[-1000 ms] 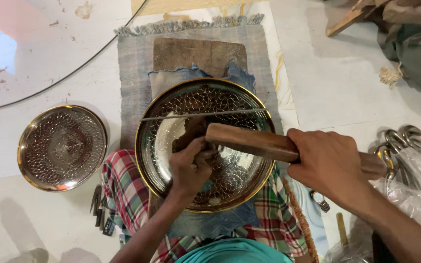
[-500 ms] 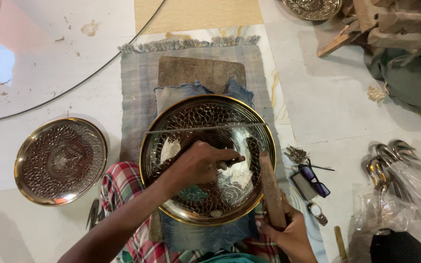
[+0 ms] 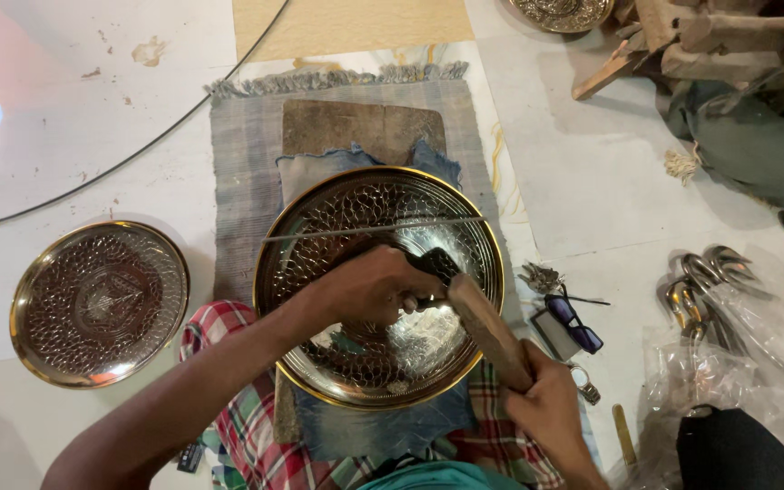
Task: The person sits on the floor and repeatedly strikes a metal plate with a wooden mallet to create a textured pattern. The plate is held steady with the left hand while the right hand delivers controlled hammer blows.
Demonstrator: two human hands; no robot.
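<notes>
A large round brass plate [image 3: 319, 218] with a hammered pattern lies in front of me on blue cloth and a striped mat. My left hand [image 3: 369, 289] rests on its middle, closed around a small dark punch tool [image 3: 436, 264]. My right hand [image 3: 551, 410] grips the lower end of a wooden mallet [image 3: 485, 327], whose head sits against the tool over the plate. A thin metal rod [image 3: 374, 229] lies across the plate's upper part.
A second patterned brass plate [image 3: 100, 301] lies on the floor at left. Metal hooks [image 3: 705, 286] and a plastic bag [image 3: 764, 363] are at right, small tools [image 3: 564, 313] beside the plate, wooden pieces [image 3: 673, 41] at the top right.
My right hand has brought the mallet from lying across the plate down to its right side, head now against the tool. My left hand stays on the plate's middle. The camera tilted slightly.
</notes>
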